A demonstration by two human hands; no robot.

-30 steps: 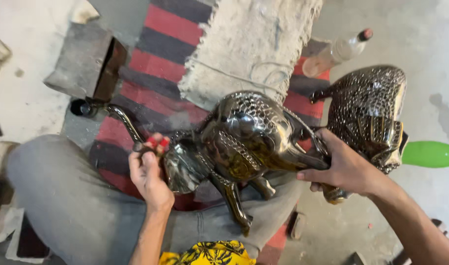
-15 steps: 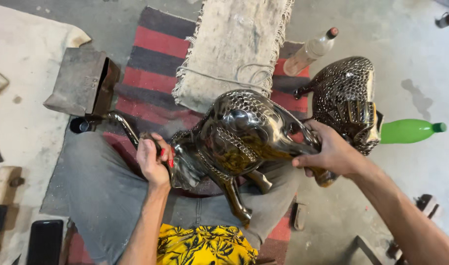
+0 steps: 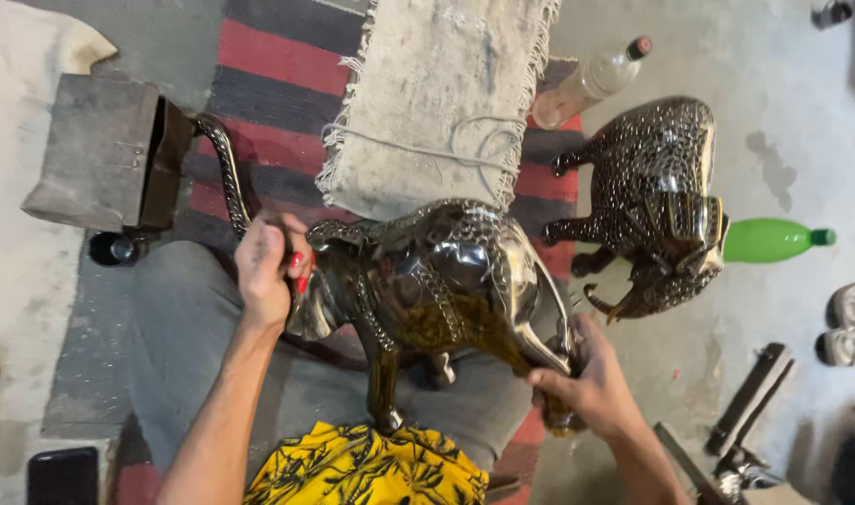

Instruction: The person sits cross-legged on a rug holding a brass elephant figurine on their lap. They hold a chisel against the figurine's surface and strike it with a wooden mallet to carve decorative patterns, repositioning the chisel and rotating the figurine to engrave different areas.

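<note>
A dark, shiny metal animal figure with a studded pattern lies across my lap. My left hand grips it at the base of its long curved tail, together with a small red-handled tool. At the figure's other end, my right hand is closed around its head part. A second, similar metal figure stands on the floor to the right, untouched.
A grey fringed cloth lies on a red and dark striped rug. A metal block sits at the left. A clear bottle and a green bottle lie near the second figure. A phone is at the bottom left.
The figure has turned on my lap, its tail swinging up toward the metal block. My right hand slid down to the head end. The view has shifted.
</note>
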